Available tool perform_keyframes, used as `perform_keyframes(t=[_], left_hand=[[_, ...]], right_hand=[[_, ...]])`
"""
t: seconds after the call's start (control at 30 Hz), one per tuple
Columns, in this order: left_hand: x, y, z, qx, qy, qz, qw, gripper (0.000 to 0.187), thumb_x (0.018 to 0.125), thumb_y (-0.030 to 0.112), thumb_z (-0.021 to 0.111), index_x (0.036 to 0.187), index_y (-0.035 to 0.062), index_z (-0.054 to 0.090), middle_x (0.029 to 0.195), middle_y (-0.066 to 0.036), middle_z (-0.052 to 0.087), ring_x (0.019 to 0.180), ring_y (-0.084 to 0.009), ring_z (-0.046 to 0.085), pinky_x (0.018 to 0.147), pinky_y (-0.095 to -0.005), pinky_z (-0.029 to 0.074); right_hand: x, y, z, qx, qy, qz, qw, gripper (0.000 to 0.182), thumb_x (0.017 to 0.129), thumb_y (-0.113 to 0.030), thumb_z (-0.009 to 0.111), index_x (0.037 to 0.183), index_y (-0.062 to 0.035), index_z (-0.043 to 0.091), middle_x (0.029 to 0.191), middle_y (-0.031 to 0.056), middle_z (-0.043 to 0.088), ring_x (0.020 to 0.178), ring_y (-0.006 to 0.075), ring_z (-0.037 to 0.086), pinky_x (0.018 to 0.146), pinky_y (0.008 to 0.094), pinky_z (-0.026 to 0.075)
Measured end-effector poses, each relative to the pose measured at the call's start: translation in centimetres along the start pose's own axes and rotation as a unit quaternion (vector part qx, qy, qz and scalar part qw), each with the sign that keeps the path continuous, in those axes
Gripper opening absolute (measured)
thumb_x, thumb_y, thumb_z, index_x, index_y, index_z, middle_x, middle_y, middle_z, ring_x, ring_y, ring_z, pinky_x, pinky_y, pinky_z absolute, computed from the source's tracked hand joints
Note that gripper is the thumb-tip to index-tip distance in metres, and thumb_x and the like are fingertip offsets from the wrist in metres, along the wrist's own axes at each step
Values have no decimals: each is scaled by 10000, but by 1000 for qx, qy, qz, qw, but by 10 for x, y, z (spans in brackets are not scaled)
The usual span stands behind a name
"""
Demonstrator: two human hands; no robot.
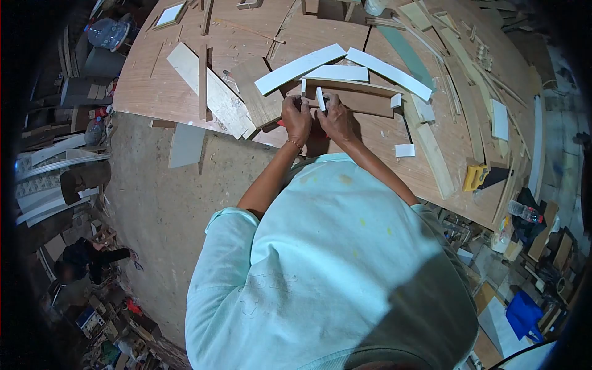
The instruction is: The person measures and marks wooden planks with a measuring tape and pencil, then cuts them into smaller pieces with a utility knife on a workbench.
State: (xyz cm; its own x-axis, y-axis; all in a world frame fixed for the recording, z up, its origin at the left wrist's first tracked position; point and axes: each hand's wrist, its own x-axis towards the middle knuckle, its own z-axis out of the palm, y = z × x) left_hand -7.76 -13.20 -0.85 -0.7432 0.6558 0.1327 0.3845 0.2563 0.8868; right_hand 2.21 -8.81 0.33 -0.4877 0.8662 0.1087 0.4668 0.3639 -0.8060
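My right hand [338, 122] pinches a small white-faced wooden piece [320, 98] upright at the table's near edge. Beside it, my left hand [296, 121] has its fingers curled closed; what they hold, if anything, is hidden. Just beyond my left fingertips stands a small white end piece [303, 87], by the left end of a long brown board [354, 98] set on edge. Another small white block [396, 100] is at that board's right end. Behind lie a white strip [337, 73] and two longer white boards, the left one [301, 68] and the right one [390, 73], angled like a roof.
Wooden planks [213, 92] lie to the left on the table [246, 37]. A yellow-handled saw [475, 177] rests near the right edge, with several long strips behind it. One small white block [404, 150] lies at right. Another person [86, 259] is on the floor side at lower left.
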Motion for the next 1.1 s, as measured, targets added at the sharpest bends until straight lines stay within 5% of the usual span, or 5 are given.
perform_keyframes(t=[0.27,0.6,0.77,1.1], left_hand=[[-1,13,-7,-1,-18,-7,1000,166,695,39,551,838,-41,529,802,-173,553,743,-275,560,682,-334,442],[-11,12,15,-34,-150,-19,988,180,732,65,532,886,-25,562,828,-142,610,781,-215,597,702,-290,456],[-15,19,25,-20,-183,-10,983,192,739,55,520,908,-24,562,853,-133,611,805,-207,594,720,-288,451],[-20,35,38,-104,-251,9,962,255,721,18,515,969,-25,555,888,-177,590,820,-260,585,737,-318,450]], right_hand=[[5,0,5,-48,14,-73,996,362,670,-31,559,990,5,394,883,242,499,822,404,498,686,437,415],[-4,13,-17,-56,73,-10,996,289,705,-62,542,961,8,428,843,220,521,792,375,520,672,424,430],[-9,28,-28,-93,137,-64,984,297,674,-73,579,936,-6,458,820,174,528,736,333,532,636,402,431],[-15,33,-32,-56,101,-8,993,347,700,-26,541,1009,9,386,898,211,486,822,376,484,702,425,396]])
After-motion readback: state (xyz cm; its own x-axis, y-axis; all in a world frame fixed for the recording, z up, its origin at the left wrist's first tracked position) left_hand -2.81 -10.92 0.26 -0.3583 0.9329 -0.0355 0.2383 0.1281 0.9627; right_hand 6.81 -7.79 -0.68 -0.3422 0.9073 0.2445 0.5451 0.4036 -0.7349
